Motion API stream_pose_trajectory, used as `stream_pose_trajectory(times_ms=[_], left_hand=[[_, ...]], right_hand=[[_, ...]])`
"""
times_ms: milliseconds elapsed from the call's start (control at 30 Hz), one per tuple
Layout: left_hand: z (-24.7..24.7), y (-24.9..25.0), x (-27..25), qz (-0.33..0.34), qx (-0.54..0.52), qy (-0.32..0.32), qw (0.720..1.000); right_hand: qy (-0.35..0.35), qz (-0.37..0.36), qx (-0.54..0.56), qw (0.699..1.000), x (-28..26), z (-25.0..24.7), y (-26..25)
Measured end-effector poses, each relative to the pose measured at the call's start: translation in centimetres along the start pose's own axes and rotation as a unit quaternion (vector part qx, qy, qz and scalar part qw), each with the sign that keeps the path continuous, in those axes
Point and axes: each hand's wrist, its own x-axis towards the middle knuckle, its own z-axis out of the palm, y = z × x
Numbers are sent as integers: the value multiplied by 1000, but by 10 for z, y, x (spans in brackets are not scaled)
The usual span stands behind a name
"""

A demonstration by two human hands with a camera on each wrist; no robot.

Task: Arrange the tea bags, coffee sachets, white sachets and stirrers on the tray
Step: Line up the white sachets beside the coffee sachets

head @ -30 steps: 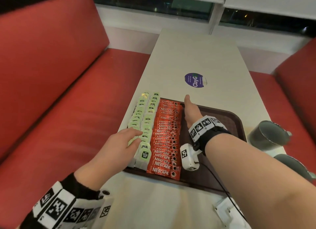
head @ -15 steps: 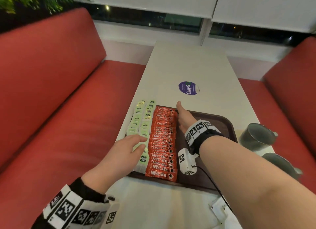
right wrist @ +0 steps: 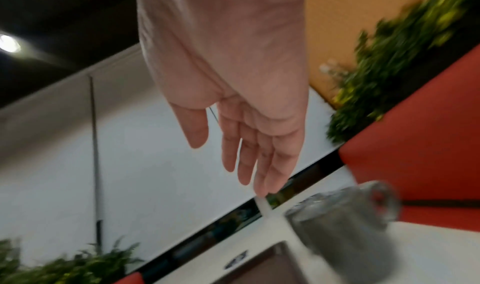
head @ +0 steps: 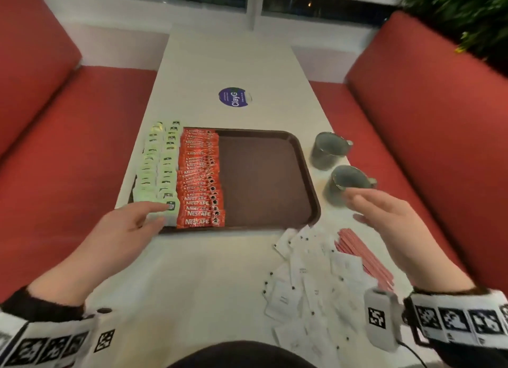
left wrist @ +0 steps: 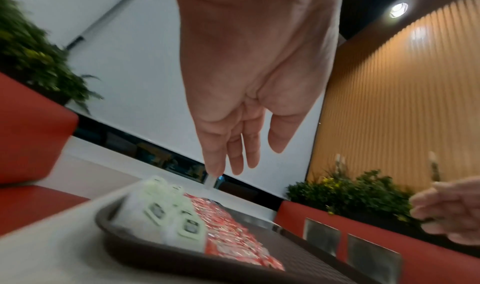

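Head view: a brown tray (head: 264,180) sits mid-frame on a white desk (head: 225,59). Green tea bags (head: 160,164) fill two rows along its left edge, with red coffee sachets (head: 200,175) in a row just to their right; the right part of the tray is bare. The left hand (head: 129,224), lower left, reaches to the nearest tea bag, fingers loosely spread, holding nothing. The right hand (head: 384,216), at right, hovers with fingers relaxed and wide, holding nothing, in front of two grey mugs (head: 328,150). White sachets (head: 310,285) lie scattered on the desk at lower right, below the tray, with pink stirrers (head: 360,255) just right of them.

Left wrist view: the left hand (left wrist: 249,83) hangs over the tea bags (left wrist: 161,212) and coffee sachets (left wrist: 228,229), fingers (left wrist: 215,159) nearly straight and apart.

Right wrist view: the right hand (right wrist: 233,93) is empty, fingers (right wrist: 275,165) extended, above a blurred mug (right wrist: 345,222) and a tray (right wrist: 259,268) corner.
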Motion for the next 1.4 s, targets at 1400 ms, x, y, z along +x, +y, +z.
stream_pose_trajectory(times_ms=[1400], left_hand=[[155,46,-71,156,203,-199,946]], right_hand=[[-134,-19,-316,939,-4,37,84]])
